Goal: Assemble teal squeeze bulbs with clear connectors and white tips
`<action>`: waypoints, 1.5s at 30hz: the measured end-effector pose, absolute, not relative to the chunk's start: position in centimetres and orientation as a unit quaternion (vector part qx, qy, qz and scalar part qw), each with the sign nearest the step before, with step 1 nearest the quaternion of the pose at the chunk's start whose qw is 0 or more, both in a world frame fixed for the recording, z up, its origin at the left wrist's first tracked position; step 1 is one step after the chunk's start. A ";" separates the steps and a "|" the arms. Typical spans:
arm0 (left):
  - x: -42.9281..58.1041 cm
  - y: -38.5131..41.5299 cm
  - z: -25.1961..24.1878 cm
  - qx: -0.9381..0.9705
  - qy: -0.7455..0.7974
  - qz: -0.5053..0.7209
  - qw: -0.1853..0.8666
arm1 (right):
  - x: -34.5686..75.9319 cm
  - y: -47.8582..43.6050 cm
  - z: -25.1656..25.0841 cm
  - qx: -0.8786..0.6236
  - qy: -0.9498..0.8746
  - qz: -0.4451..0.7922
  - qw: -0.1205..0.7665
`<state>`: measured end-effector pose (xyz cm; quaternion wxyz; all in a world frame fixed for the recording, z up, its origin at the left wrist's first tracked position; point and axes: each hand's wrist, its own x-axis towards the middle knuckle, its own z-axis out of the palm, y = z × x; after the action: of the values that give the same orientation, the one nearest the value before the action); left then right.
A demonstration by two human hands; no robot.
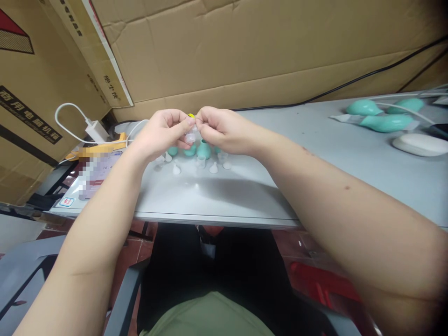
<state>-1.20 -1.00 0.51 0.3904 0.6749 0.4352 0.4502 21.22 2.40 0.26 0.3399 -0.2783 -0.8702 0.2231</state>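
Note:
My left hand (170,125) is closed on a small clear plastic piece (191,137), held above the table. My right hand (219,128) pinches at the same piece from the other side, fingertips almost touching the left ones. A bit of yellow (191,115) shows between the fingertips; its shape is mostly hidden. Below the hands stand several teal rubber bulbs (203,149). In front of them are small white cone-shaped nozzles (213,168) and clear plastic pieces (200,162), one of them a little cup.
More teal bulbs (392,122), one in clear wrapping, lie at the right beside a white rounded object (420,144). On the left are a phone (101,175), a white charger (97,131) and a yellow strip (101,145). Cardboard (245,51) walls the back; a black cable (336,87) crosses it.

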 end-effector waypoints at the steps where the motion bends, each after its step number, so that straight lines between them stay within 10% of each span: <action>1: -1.2 -1.0 0.5 0.675 0.432 0.447 0.396 | 21.2 2.4 0.3 -0.276 -0.868 0.231 0.341; 45: -4.1 -2.3 2.9 0.748 0.453 0.340 0.346 | 21.7 2.4 0.6 -0.255 -0.826 0.381 0.329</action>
<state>-4.08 -2.26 2.89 0.3458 0.7481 0.4528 0.3402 21.74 2.38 0.57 0.3285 -0.2547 -0.8258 0.3812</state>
